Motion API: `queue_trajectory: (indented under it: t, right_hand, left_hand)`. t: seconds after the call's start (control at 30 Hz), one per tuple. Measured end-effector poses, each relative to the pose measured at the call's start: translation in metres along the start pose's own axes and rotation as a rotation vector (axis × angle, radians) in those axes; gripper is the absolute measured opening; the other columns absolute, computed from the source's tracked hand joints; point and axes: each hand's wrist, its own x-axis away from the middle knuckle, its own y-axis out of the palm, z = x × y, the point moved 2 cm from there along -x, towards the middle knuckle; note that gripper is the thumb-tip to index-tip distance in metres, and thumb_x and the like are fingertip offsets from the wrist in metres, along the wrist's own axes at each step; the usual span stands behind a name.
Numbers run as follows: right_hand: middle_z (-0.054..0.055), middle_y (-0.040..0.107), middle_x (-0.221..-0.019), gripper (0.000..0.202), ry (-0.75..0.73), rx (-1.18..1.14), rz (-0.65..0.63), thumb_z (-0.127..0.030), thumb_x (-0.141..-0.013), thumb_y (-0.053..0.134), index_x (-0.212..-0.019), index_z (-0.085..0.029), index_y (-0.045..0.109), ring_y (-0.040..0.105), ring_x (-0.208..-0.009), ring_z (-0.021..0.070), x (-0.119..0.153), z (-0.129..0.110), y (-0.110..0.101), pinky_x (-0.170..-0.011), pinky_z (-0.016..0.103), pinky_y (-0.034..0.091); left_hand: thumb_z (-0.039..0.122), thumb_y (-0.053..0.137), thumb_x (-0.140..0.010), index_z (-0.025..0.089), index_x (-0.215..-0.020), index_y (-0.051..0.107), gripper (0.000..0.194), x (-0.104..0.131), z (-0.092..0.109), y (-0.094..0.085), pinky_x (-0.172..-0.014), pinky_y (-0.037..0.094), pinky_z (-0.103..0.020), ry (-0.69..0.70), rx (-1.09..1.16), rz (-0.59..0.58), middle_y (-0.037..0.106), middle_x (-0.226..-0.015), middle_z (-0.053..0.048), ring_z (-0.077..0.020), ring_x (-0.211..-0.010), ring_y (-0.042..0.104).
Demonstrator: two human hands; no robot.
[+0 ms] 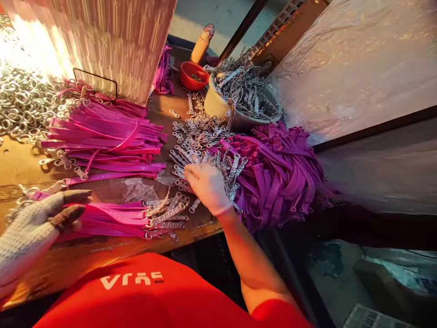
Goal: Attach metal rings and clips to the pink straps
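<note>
My left hand point(44, 223), in a white dotted work glove with dark fingertips, is open above the left end of a bundle of pink straps point(118, 218). Short metal chain pieces hang off the right end of these straps. In a plain white glove, my right hand point(207, 184) reaches into a heap of short metal chains point(201, 132), its fingers bunched and pointing down. What is between those fingertips is hidden. Against the right side of that heap lies a large pile of purple straps point(280, 177). Another pile of pink straps point(105, 132) spreads out beyond my left hand.
Metal rings point(23, 105) cover the table's far left, beside a ribbed translucent panel point(92, 41). Behind the chains stand a pale bucket point(216, 100) full of chain, a red bowl point(194, 76) and a wooden handle point(202, 43). Plastic sheeting point(362, 59) rises at the right.
</note>
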Motion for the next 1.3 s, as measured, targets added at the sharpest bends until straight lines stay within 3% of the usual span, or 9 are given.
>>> queue_trajectory:
  t: [0.17,0.27,0.33,0.53,0.73,0.8,0.93,1.1,1.3]
  right_hand:
    - [0.018,0.073,-0.109,0.031,0.229,0.154,-0.173,-0.026,-0.096,0.053,-0.120,-0.014,0.068,0.065,-0.101,0.0274,-0.098,0.016,0.031,-0.083,0.033,0.042]
    - [0.022,0.071,-0.113,0.033,0.261,0.119,-0.282,-0.015,-0.092,0.051,-0.120,-0.010,0.068,0.065,-0.104,0.0285,-0.124,0.014,0.053,-0.084,0.034,0.043]
    - [0.022,0.071,-0.114,0.032,0.239,0.039,-0.231,-0.013,-0.091,0.049,-0.115,-0.010,0.070,0.064,-0.106,0.0292,-0.125,0.016,0.056,-0.087,0.036,0.044]
    - [0.007,0.071,-0.101,0.025,0.019,-0.619,0.155,-0.021,-0.090,0.049,-0.108,-0.019,0.067,0.065,-0.091,0.0196,-0.066,-0.011,0.019,-0.086,0.032,0.050]
    - [0.001,0.069,-0.096,0.034,-0.176,-1.001,-0.124,-0.028,-0.092,0.059,-0.125,-0.023,0.060,0.064,-0.081,0.0145,0.030,-0.104,0.006,-0.077,0.027,0.053]
    - [0.002,0.069,-0.100,0.035,-0.203,-1.007,-0.106,-0.026,-0.092,0.059,-0.127,-0.023,0.058,0.065,-0.085,0.0152,0.046,-0.121,0.008,-0.080,0.028,0.054]
    - [0.006,0.067,-0.109,0.047,-0.253,-0.796,0.165,-0.024,-0.092,0.064,-0.136,-0.024,0.050,0.065,-0.094,0.0194,0.061,-0.130,0.006,-0.085,0.033,0.054]
    - [0.007,0.067,-0.100,0.043,-0.488,-0.501,0.276,-0.010,-0.093,0.054,-0.134,-0.024,0.051,0.063,-0.083,0.0202,0.072,-0.146,0.011,-0.075,0.034,0.052]
    - [0.004,0.069,-0.107,0.036,-0.283,-0.923,0.225,-0.015,-0.095,0.053,-0.130,-0.024,0.053,0.066,-0.091,0.0152,0.072,-0.147,0.009,-0.081,0.027,0.054]
  left_hand:
    - [0.021,0.082,-0.073,0.018,-0.125,0.065,0.055,-0.021,0.037,0.077,-0.071,0.059,-0.024,-0.138,0.631,-0.182,0.070,-0.114,-0.012,-0.0190,-0.088,0.069]
    - [0.006,0.078,-0.073,0.016,-0.124,0.062,0.055,-0.031,0.035,0.091,-0.076,0.059,-0.025,-0.167,0.858,-0.235,0.067,-0.122,-0.014,-0.0184,-0.093,0.070]
    - [0.002,0.076,-0.074,0.016,-0.126,0.061,0.056,-0.030,0.028,0.092,-0.080,0.059,-0.024,-0.159,0.926,-0.256,0.066,-0.124,-0.014,-0.0172,-0.096,0.069]
    - [-0.001,0.078,-0.071,0.016,-0.122,0.059,0.057,-0.018,0.015,0.091,-0.080,0.058,-0.022,-0.126,1.001,-0.168,0.066,-0.113,-0.009,-0.0144,-0.094,0.067]
    - [0.008,0.081,-0.074,0.015,-0.121,0.059,0.052,-0.006,0.019,0.098,-0.079,0.058,-0.026,-0.009,0.942,-0.171,0.069,-0.111,-0.011,-0.0176,-0.094,0.068]
    - [0.009,0.082,-0.073,0.014,-0.119,0.060,0.051,-0.001,0.019,0.098,-0.080,0.058,-0.025,0.030,0.942,-0.159,0.069,-0.112,-0.010,-0.0171,-0.095,0.069]
    - [0.009,0.086,-0.067,0.016,-0.115,0.062,0.055,0.005,0.015,0.096,-0.076,0.057,-0.022,0.035,0.990,-0.025,0.070,-0.105,-0.005,-0.0128,-0.084,0.069]
    - [0.016,0.088,-0.066,0.016,-0.112,0.065,0.052,0.011,0.009,0.100,-0.080,0.057,-0.022,0.037,1.021,0.014,0.072,-0.102,-0.005,-0.0145,-0.088,0.070]
    - [0.016,0.086,-0.069,0.013,-0.113,0.066,0.049,0.024,0.002,0.099,-0.080,0.057,-0.025,0.010,0.934,-0.110,0.073,-0.106,-0.008,-0.0159,-0.089,0.070]
